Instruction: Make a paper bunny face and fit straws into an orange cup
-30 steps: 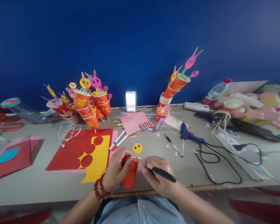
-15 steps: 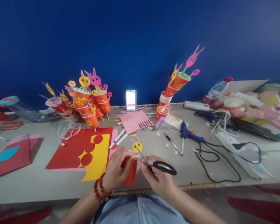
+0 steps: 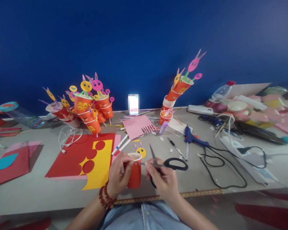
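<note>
A red paper cup (image 3: pixel 134 177) with a white rim stands upright by the table's front edge, and a yellow rabbit face (image 3: pixel 140 151) with blue eyes shows just behind it. My left hand (image 3: pixel 120 174) is at the cup's left side, thumb and fingers pinched before its rim. What sits in that pinch is too small to name. Black-handled scissors (image 3: pixel 175 163) are in my right hand (image 3: pixel 164 180), their blades spread apart. Between both sets of fingertips runs a thin dark line; I cannot tell whether it is a blade or a strip.
Yellow card (image 3: pixel 99 164) with round cutouts lies on red paper (image 3: pixel 62 156) at left. A blue glue gun (image 3: pixel 194 139), a pen (image 3: pixel 177 149) and a power strip (image 3: pixel 247 159) lie right. Decorated cup stacks (image 3: pixel 83 103) and a lit phone (image 3: pixel 133 104) stand behind.
My right hand has turned the scissors; one blade now points up, away from the cup. More of the cup's rim shows, and the hands are slightly farther apart.
</note>
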Action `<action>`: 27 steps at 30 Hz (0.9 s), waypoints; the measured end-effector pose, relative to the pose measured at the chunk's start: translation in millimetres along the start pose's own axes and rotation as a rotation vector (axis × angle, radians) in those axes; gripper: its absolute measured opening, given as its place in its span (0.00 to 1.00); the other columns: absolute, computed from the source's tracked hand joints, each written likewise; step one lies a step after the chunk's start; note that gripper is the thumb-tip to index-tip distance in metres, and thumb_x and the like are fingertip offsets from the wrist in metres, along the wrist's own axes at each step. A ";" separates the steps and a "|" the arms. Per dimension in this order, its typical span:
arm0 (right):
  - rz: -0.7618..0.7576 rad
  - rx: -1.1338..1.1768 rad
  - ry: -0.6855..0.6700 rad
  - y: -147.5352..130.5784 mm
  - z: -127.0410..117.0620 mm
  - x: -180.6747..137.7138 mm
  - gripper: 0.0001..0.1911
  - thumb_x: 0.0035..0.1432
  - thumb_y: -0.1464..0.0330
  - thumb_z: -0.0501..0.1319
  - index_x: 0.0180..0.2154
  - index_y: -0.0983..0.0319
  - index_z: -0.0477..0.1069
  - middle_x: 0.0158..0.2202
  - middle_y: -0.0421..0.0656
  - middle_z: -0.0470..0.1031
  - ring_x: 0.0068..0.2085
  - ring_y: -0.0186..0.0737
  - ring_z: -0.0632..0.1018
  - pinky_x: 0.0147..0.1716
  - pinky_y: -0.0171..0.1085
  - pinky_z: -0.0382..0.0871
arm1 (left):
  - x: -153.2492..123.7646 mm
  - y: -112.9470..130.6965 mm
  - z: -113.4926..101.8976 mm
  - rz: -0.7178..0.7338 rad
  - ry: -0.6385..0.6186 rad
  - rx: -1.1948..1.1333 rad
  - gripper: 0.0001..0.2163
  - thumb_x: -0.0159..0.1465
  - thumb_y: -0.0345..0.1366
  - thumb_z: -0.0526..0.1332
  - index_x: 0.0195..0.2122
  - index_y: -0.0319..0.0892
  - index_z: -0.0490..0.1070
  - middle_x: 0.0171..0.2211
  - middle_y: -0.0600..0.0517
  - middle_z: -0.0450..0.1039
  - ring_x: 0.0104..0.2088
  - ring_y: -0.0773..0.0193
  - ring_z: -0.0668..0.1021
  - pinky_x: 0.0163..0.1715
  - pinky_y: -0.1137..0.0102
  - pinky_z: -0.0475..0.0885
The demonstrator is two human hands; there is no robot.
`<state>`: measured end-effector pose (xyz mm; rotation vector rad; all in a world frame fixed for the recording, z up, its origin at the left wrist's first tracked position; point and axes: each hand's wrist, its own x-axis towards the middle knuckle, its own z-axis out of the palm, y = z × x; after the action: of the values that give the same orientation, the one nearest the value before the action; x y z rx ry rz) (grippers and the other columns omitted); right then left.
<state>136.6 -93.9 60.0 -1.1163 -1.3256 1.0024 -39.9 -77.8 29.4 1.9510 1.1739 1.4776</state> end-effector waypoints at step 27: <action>-0.177 -0.139 0.151 29.9 -4.8 12.0 0.13 0.64 0.62 0.59 0.32 0.60 0.77 0.23 0.40 0.73 0.26 0.40 0.75 0.26 0.34 0.71 | -14.5 1.1 22.0 -0.253 0.048 -0.409 0.25 0.60 0.37 0.68 0.57 0.48 0.65 0.59 0.42 0.64 0.58 0.48 0.70 0.56 0.54 0.69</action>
<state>143.7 -76.2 33.6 -1.1333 -1.3610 0.6925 -20.2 -86.9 14.4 1.4479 0.9984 1.4954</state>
